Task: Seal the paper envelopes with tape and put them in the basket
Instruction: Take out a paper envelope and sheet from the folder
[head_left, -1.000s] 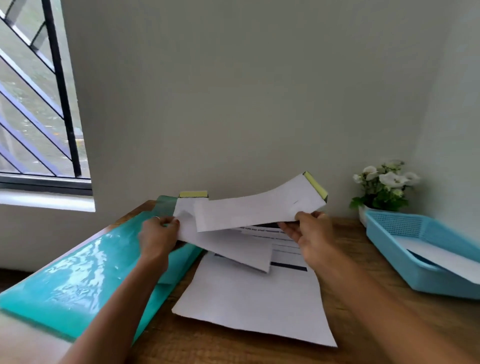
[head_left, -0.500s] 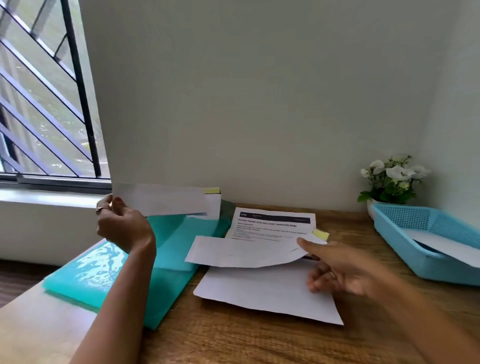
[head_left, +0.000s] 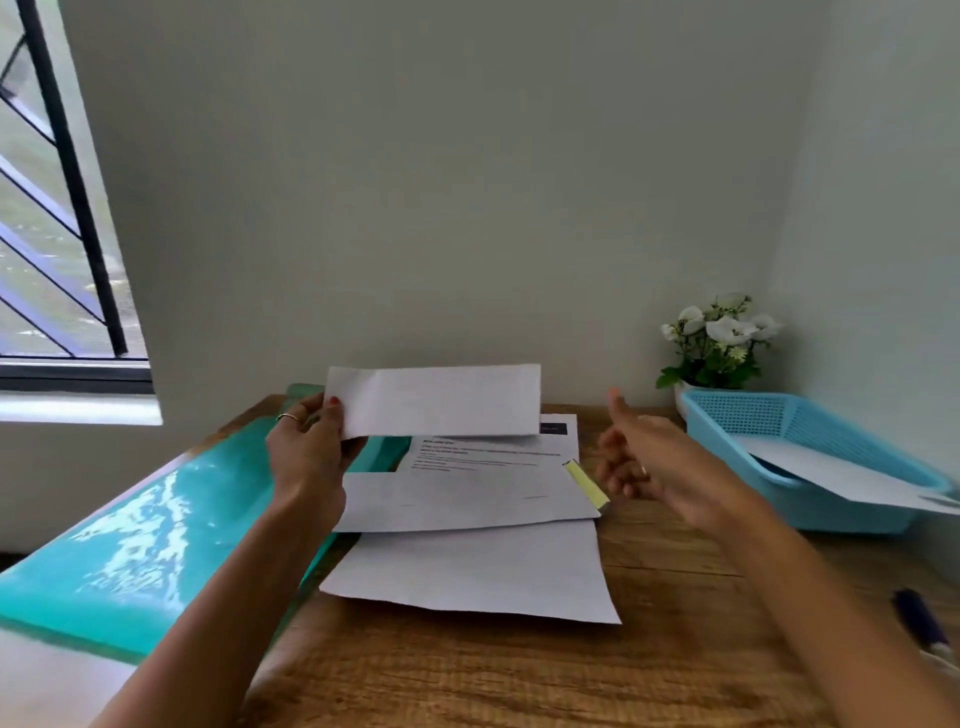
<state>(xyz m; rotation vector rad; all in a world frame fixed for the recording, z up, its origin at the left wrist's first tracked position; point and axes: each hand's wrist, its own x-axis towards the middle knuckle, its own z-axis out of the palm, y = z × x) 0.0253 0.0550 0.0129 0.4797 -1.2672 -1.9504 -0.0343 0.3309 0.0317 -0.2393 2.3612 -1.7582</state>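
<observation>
My left hand (head_left: 309, 452) pinches the left end of a white paper envelope (head_left: 436, 400) and holds it upright above the desk. A second white envelope (head_left: 467, 499) with a yellow strip at its right end lies flat on loose paper sheets (head_left: 478, 571). My right hand (head_left: 644, 457) hovers empty just right of that envelope, fingers loosely spread and blurred. The blue plastic basket (head_left: 769, 415) stands at the right, holding a white envelope or sheet. No tape roll is visible.
A teal plastic folder (head_left: 145, 535) lies on the left of the wooden desk (head_left: 519, 675). A printed letter (head_left: 493, 447) sits under the envelopes. A pot of white flowers (head_left: 719, 343) stands behind the basket. A dark pen-like object (head_left: 919, 623) lies at the right edge.
My right hand let go of the second envelope, which now lies flat, and drew away to the right. My left hand brought its envelope in from the left to the middle.
</observation>
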